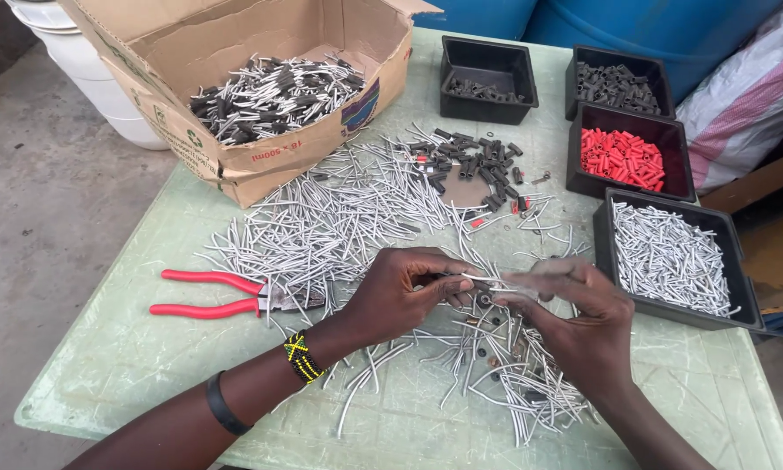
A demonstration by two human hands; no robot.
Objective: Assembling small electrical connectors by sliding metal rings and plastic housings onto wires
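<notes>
- The left hand (404, 292) pinches a thin grey wire piece (477, 278) between thumb and fingertips, fingers curled in around it.
- The right hand (574, 318) meets it from the other side, fingers nearly closed; it is blurred, so I cannot tell what it grips.
- Done well, both hands keep the wire piece level and steady, gripping close to its end so it does not bend.
- The wire piece lies between the two hands, above the loose wire pile (339, 218) on the worktop (130, 357).
- Red-handled pliers (213, 294) lie just left of the left hand; a black tray of cut wires (670, 257) sits just beyond the right hand.
</notes>
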